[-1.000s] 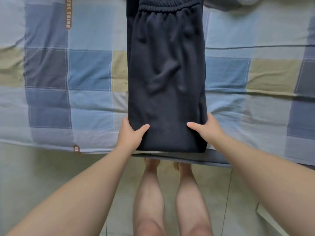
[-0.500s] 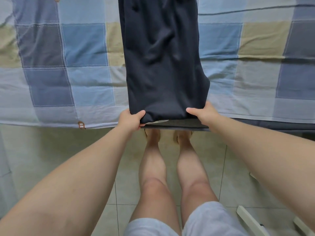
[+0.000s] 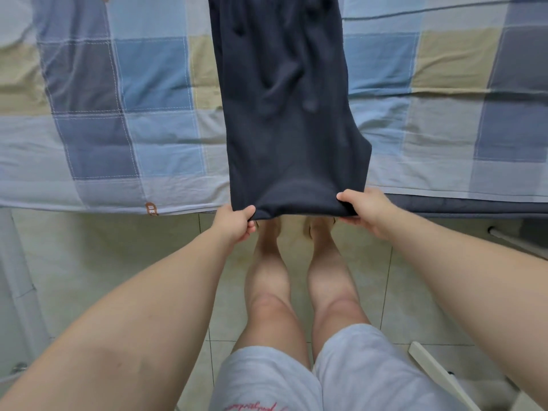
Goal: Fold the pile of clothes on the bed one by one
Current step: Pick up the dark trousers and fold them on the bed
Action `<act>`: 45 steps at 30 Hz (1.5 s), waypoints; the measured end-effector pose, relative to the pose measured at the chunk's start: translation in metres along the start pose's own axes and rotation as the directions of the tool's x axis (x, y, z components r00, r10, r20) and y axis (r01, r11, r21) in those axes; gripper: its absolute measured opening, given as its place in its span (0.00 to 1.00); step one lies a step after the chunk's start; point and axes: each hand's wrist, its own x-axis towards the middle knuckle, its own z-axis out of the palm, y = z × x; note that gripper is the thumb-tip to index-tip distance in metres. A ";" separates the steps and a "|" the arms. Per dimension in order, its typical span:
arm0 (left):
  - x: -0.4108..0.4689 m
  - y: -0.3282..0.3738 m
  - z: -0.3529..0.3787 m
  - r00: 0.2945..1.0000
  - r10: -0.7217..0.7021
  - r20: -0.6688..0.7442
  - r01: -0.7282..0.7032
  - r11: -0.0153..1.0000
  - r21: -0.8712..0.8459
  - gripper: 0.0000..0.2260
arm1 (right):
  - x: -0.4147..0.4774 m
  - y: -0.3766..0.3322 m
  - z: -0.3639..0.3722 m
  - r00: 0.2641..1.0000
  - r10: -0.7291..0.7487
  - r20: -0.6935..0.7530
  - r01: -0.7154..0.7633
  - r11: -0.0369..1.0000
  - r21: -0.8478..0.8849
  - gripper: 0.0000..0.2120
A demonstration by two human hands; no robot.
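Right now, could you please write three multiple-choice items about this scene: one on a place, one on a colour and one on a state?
1. Where is the near end of the dark garment?
A. at the near edge of the bed
B. on the floor
C. on a chair

2. What colour is the garment?
A. red
B. dark navy
C. white

3. What is the left hand doing?
A. hanging free
B. lying flat on the floor
C. gripping a garment corner

Answers:
1 A: the hem sits at the bed's edge.
2 B: the cloth is uniformly dark.
3 C: its fingers curl round the corner, and the right hand grips the other corner.
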 end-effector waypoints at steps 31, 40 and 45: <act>0.038 0.280 -0.020 0.757 0.622 -0.202 -0.651 0.746 -0.144 0.13 | 0.051 -0.290 0.064 0.912 -0.393 -0.120 0.410 0.883 0.228 0.09; 0.152 0.240 0.007 0.373 0.925 0.070 -0.490 0.132 0.862 0.31 | 0.146 -0.226 0.093 0.390 -0.882 0.264 0.429 -0.080 -0.900 0.34; 0.140 0.246 0.005 0.414 0.906 0.092 -0.500 0.142 0.854 0.33 | 0.139 -0.233 0.086 0.430 -0.847 0.314 0.461 -0.093 -0.883 0.35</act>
